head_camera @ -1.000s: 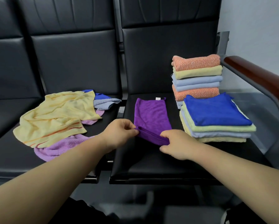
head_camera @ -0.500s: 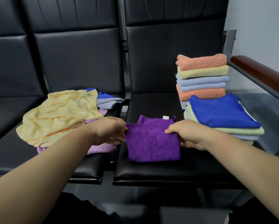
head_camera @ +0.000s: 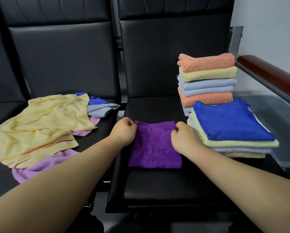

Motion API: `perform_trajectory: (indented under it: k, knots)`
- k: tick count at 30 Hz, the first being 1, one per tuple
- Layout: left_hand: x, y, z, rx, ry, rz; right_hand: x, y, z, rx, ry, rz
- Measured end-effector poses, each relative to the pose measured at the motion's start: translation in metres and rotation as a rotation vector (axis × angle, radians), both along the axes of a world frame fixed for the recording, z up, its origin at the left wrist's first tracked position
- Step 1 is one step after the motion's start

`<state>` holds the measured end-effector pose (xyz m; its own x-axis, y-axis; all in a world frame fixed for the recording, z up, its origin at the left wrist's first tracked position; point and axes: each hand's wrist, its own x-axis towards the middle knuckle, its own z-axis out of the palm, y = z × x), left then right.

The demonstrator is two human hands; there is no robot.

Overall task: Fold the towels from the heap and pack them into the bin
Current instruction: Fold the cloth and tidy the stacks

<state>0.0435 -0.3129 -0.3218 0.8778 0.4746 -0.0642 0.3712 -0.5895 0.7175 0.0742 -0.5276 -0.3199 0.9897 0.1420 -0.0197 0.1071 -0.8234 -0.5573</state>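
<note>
Head view: a person's two bare hands work a folded purple towel (head_camera: 155,147) lying flat on the black padded seat (head_camera: 157,187) of a row of chairs. The left hand (head_camera: 123,134) is at the towel's far left corner, its fingers (head_camera: 132,126) curled and pinching the cloth. The right hand (head_camera: 182,140) is at the far right corner, its fingers (head_camera: 178,127) likewise curled and pinching the edge.

On the neighbouring seat to the left sprawls the unfolded heap: a large yellow towel (head_camera: 40,121) with orange stripes draped over a lilac towel (head_camera: 40,165), with a blue towel (head_camera: 95,100) and a grey-blue towel (head_camera: 100,110) bunched at its far side.

To the right of the purple towel, on the same seat, stand two piles of folded towels: a tall stack (head_camera: 207,79) in orange, yellow and pale blue at the back, and a lower stack (head_camera: 231,123) topped with a bright blue towel just in front of it. A translucent bin (head_camera: 282,126) sits beside the piles, under a wooden armrest (head_camera: 267,73).
</note>
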Motion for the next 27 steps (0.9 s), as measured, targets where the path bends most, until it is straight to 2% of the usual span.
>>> perform_trajectory:
  k: [4,8,11,15,17,21,25,27]
  knots:
    - [0.009,-0.002,-0.014,0.228,-0.016,-0.017,0.010,0.005,-0.005,-0.092,-0.007,-0.013]
    - [0.013,-0.002,-0.020,0.333,-0.011,-0.008,0.010,0.012,-0.003,-0.213,-0.010,0.001]
    - [0.013,-0.003,-0.013,0.331,0.095,-0.005,0.014,0.011,0.005,-0.333,0.074,0.012]
    - [0.008,-0.004,-0.006,0.308,0.282,-0.117,0.014,0.012,0.020,-0.621,0.282,0.256]
    - [0.005,-0.005,-0.006,0.289,0.309,-0.119,0.014,0.014,0.018,-0.673,0.336,0.322]
    - [-0.001,-0.007,0.006,0.129,0.189,-0.066,0.006,0.016,0.016,-0.319,0.300,0.179]
    - [-0.013,-0.012,0.039,-0.021,-0.096,-0.018,0.007,0.016,0.028,0.296,0.328,-0.025]
    - [-0.020,-0.020,0.061,-0.150,-0.224,-0.015,0.010,0.013,0.035,0.496,0.354,-0.079]
